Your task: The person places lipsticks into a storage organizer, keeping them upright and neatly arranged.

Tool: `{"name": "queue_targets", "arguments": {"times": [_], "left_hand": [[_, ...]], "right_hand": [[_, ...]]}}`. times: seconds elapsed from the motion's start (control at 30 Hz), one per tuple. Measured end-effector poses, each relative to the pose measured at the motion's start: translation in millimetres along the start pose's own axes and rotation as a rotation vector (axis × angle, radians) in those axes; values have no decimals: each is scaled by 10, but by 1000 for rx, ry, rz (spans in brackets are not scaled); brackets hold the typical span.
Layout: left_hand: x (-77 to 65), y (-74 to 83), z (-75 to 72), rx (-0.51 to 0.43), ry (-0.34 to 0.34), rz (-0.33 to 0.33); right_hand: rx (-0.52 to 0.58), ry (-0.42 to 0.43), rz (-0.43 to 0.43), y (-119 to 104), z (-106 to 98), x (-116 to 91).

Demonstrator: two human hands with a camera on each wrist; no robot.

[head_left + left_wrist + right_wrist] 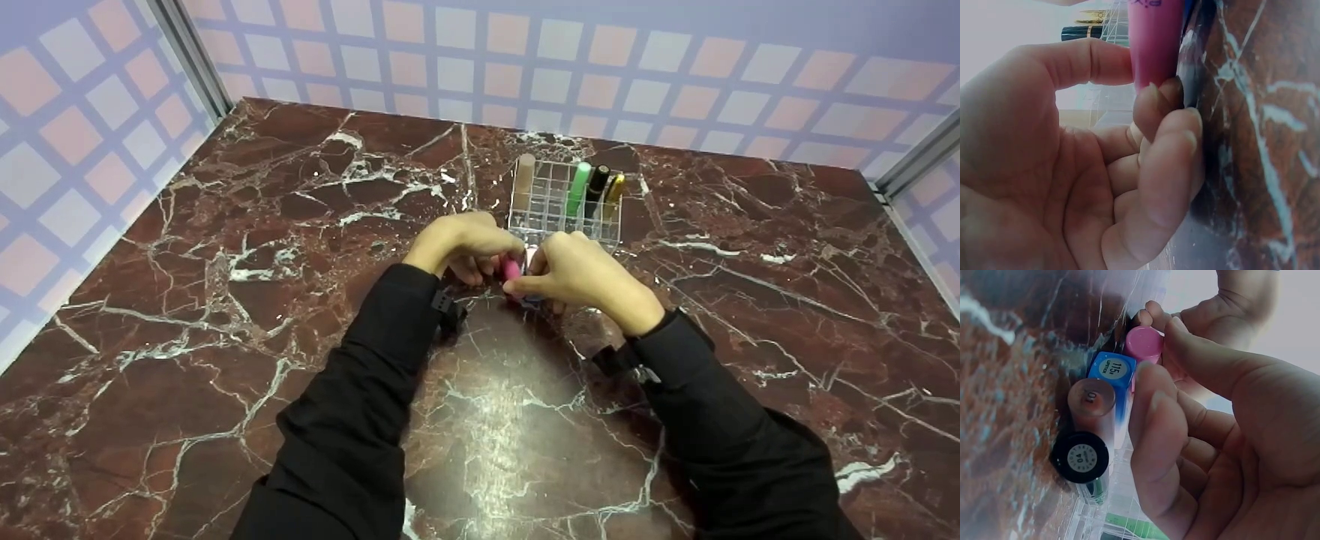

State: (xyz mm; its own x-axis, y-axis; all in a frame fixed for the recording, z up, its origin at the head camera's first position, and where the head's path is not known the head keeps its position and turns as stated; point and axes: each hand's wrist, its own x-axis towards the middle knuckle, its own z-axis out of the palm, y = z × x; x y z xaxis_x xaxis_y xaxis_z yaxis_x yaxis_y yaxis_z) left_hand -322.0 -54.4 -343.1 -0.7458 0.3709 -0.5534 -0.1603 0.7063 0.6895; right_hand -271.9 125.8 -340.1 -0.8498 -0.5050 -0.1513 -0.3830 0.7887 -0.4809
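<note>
Both hands meet at a pink cosmetic tube [511,268] just in front of a clear divided organizer [562,234]. My left hand [476,236] pinches it between thumb and fingers; dark lettering shows on its side in the left wrist view. My right hand [581,274] has thumb and index finger on either side of its round pink end [1144,343]. Beside the tube, in the right wrist view, lie a blue lipstick [1113,368] with a label on its end, a clear-ended tube [1092,399] marked 01 and a black-ended tube [1081,458] marked 04.
In the organizer stand a beige tube [525,180], a green tube [577,187], a black tube [597,187] and a gold tube [614,191]. The table [225,360] is dark red marble. Checkered panels [510,45] rise at its back and sides.
</note>
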Motion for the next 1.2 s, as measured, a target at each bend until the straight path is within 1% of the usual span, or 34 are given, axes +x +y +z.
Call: {"name": "queue_targets", "arguments": {"times": [0.27,0.47,0.67,0.77,0.93,1.1,1.2], "left_hand": [[-17,24,-51,-16,-4,36],[-28,35,-73,-69,-6,52],[-21,22,-85,-74,1,79],[-18,18,-84,-93,6,86],[-17,25,-81,-135,26,95],[-16,31,-85,-159,69,120],[-18,28,-89,-179,82,136]], "right_hand": [[7,9,38,-13,-6,-11],[10,6,40,-1,-14,-14],[37,-7,52,-8,-19,-15],[50,-3,50,-4,-23,-10],[52,16,54,8,-32,-4],[46,50,60,6,-49,-7],[30,77,60,7,-52,-3]]}}
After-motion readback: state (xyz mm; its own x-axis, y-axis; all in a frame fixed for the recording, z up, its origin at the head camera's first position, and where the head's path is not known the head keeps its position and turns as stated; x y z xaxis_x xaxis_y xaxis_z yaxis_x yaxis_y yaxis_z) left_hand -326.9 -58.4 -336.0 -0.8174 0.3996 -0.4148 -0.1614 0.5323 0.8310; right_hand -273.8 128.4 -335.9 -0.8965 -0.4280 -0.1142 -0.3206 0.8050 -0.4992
